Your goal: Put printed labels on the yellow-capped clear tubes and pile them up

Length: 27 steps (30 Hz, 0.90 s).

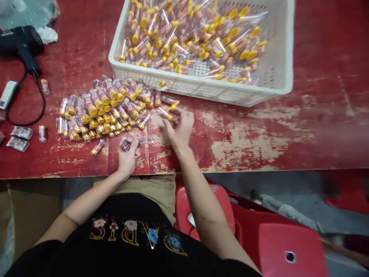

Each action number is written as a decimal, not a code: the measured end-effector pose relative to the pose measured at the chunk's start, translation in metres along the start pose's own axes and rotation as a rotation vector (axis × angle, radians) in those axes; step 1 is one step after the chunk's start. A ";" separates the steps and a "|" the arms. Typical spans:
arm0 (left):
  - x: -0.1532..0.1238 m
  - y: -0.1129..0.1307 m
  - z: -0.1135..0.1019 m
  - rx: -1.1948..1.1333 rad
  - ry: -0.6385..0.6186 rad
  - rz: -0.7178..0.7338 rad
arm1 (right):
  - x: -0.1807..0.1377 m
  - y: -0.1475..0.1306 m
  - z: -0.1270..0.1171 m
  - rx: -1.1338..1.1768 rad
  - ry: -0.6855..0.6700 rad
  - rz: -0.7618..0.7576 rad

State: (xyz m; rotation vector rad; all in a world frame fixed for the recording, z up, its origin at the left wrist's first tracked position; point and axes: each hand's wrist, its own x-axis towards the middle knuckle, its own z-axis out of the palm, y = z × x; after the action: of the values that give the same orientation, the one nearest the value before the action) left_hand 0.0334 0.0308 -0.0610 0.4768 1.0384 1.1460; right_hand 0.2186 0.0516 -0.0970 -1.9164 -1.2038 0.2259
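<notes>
My left hand (127, 158) is closed near the table's front edge, its thumb pressed on a small bundle of printed film sleeves (125, 144). A strip of clear film (146, 141) lies just right of that thumb. My right hand (182, 129) has its thumb and fingers around the yellow-capped end of a clear tube (163, 112). Another capped tube (170, 100) lies just behind it. Left of my right hand spreads a heap of sleeved tubes (109, 109), many with yellow ends toward me. One sleeved tube (98, 147) lies apart, left of my left hand.
A white perforated crate (184, 85) of yellow-capped tubes stands behind the heap. At left are a black heat gun (21, 40) with a cord, a white box (8, 94), sleeve bundles (17, 144) and a plastic bag (27, 13). Red stools (291, 246) stand below.
</notes>
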 end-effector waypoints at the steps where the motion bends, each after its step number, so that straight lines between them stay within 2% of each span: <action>1: 0.001 0.000 0.000 0.019 -0.017 0.011 | 0.009 0.008 0.004 -0.082 -0.035 -0.033; 3: 0.003 -0.001 0.000 0.045 -0.017 0.021 | 0.014 0.016 0.005 -0.098 -0.097 -0.045; 4: 0.004 -0.001 0.000 0.052 0.002 0.021 | 0.009 0.015 0.003 -0.024 -0.110 -0.021; 7: 0.007 -0.004 0.001 0.077 0.065 0.045 | -0.026 0.000 -0.015 0.421 -0.174 0.177; 9: 0.008 -0.007 0.003 0.115 0.050 0.067 | -0.055 -0.016 -0.027 0.718 -0.287 0.321; 11: 0.006 -0.009 0.005 0.125 0.004 0.053 | -0.078 -0.031 -0.034 0.865 -0.341 0.387; 17: -0.007 0.001 0.015 0.018 -0.076 -0.080 | -0.106 -0.053 -0.056 0.831 -0.051 0.367; 21: -0.011 0.003 0.013 0.019 -0.084 -0.113 | -0.114 -0.055 -0.076 0.740 -0.030 0.336; 27: -0.014 0.000 0.010 0.070 -0.092 -0.065 | -0.118 -0.051 -0.085 0.709 0.036 0.292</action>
State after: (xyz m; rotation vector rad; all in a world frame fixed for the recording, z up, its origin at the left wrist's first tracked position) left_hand 0.0410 0.0197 -0.0500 0.5424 1.0090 1.0230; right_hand 0.1693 -0.0822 -0.0372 -1.4401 -0.6768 0.6725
